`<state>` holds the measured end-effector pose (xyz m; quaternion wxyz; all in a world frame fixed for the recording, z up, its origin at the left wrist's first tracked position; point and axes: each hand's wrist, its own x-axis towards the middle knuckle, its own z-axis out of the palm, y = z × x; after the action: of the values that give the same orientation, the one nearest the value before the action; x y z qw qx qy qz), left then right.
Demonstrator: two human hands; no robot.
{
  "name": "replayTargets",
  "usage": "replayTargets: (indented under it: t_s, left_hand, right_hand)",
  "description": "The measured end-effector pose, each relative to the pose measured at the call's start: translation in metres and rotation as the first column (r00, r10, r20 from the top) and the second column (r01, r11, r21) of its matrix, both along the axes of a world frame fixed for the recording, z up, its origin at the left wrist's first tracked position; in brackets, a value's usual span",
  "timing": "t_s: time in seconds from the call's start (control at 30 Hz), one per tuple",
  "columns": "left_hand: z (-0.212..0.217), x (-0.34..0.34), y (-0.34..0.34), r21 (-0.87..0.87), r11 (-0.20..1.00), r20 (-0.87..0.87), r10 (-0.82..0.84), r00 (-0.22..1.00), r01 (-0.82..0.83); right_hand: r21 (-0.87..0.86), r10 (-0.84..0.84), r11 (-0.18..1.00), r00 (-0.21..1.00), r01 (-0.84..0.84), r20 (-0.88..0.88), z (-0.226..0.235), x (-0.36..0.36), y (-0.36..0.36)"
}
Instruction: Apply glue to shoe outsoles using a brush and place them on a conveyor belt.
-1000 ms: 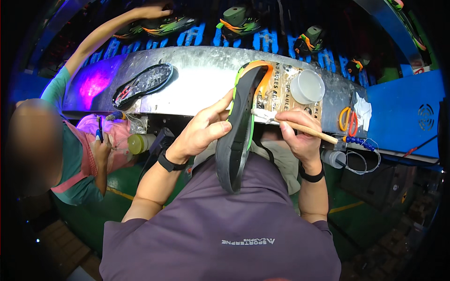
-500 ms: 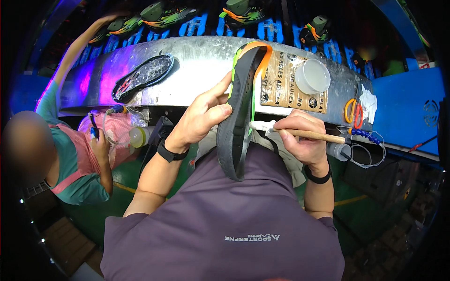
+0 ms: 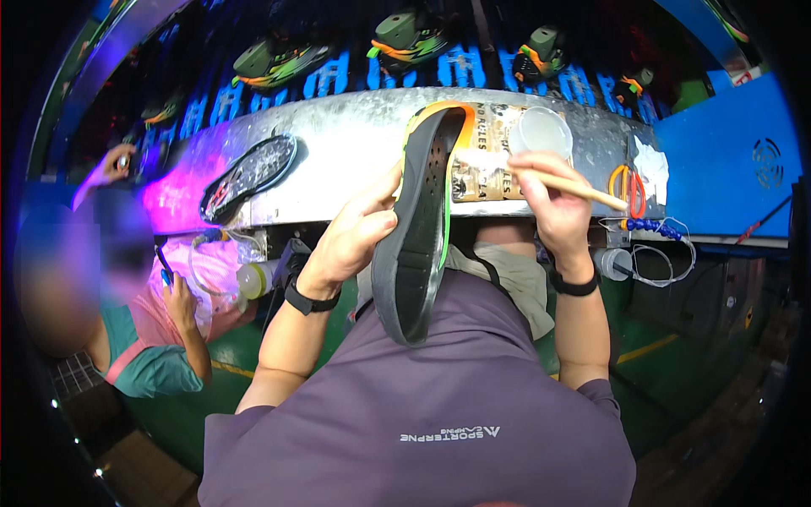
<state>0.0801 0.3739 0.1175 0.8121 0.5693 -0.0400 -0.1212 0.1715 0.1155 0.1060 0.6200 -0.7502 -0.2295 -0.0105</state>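
The sole (image 3: 420, 228) is up in front of us, above our lap, with its top end near the counter (image 3: 355, 135). Our left hand (image 3: 359, 232) holds it by the left edge, fingers curled around it. Our right hand (image 3: 549, 190) pinches a brush (image 3: 541, 176) with a wooden handle, and the fingers are closed tight on it. The brush tip sits at the top of the sole. We think it is best to keep the sole still and tilted toward us, press the brush softly, and stroke along the edge so nothing drips. A round white cup (image 3: 541, 131) stands close by on the counter for dipping.
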Motion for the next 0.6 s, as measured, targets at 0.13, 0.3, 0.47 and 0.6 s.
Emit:
replayTargets:
  t_s: [0.13,0.3,0.47,0.6]
  left_hand:
    - [0.003,0.004,-0.002,0.011,0.999,-0.007,-0.036,0.999,0.037]
    - [-0.013,0.009,0.004,-0.012,0.999,-0.004,-0.044,0.999,0.044]
    - [-0.015,0.016,0.016,-0.238,0.969,-0.125,0.035,0.992,-0.064]
    - [-0.062,0.014,0.039,-0.58,0.722,-0.446,0.105,0.889,-0.377]
  right_hand:
    - [-0.013,-0.032,0.999,0.994,0.034,0.109,-0.008,0.02,-0.001]
    - [-0.053,0.07,0.996,0.995,-0.066,0.069,-0.008,0.006,-0.006]
    - [0.212,-0.028,0.976,0.996,0.045,-0.081,-0.004,0.003,-0.018]
    - [0.299,-0.283,0.915,0.959,0.269,0.004,-0.034,0.013,-0.048]
